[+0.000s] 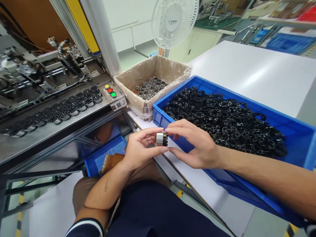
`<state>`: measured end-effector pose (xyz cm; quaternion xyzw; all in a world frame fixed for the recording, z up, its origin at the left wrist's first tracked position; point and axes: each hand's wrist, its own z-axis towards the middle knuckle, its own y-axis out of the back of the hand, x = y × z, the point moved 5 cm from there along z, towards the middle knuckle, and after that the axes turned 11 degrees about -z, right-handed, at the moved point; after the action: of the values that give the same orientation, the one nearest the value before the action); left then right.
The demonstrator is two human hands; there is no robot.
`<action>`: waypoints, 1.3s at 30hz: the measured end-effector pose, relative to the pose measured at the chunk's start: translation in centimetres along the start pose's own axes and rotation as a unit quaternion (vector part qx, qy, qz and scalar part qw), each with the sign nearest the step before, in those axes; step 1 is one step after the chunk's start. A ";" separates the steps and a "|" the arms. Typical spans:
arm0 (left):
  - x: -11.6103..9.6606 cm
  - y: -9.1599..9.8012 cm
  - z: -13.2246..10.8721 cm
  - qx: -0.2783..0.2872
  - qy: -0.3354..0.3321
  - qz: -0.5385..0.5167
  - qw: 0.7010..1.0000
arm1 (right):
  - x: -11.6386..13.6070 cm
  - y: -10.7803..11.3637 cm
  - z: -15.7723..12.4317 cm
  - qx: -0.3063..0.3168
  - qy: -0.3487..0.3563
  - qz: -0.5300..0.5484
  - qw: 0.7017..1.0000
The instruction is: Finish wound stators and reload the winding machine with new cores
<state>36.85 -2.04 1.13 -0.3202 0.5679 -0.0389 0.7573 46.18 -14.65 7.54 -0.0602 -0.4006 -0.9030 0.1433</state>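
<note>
My left hand [140,148] pinches a small silver metal cylinder [160,139] between thumb and fingers, in front of my lap. My right hand [195,144] pinches a black plastic ring [165,139] against the cylinder's right end. Both hands hover beside the near left corner of a blue bin [247,98], which is heaped with black plastic rings [222,118].
A plastic-lined cardboard box [150,69] of grey metal parts stands behind the bin. To the left, a machine table carries a row of assembled parts [61,110] and a button panel [110,91]. A white fan [174,21] stands at the back. A second blue bin [103,158] sits low.
</note>
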 end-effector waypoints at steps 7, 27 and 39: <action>-0.1 -0.1 0.0 0.009 0.011 -0.002 1.000 | 0.0 -0.2 -0.4 -0.018 0.047 -0.080 0.996; 0.3 -0.2 -0.1 0.009 0.042 -0.041 0.998 | 0.3 0.0 -0.2 -0.025 0.083 -0.105 0.991; 0.2 0.0 -0.1 0.005 0.063 -0.042 0.997 | 0.7 0.1 -0.4 -0.022 0.121 -0.119 0.985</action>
<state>36.80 -2.16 0.94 -0.3369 0.6005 -0.0934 0.7192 45.59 -15.14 7.52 0.0947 -0.3648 -0.9228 0.0804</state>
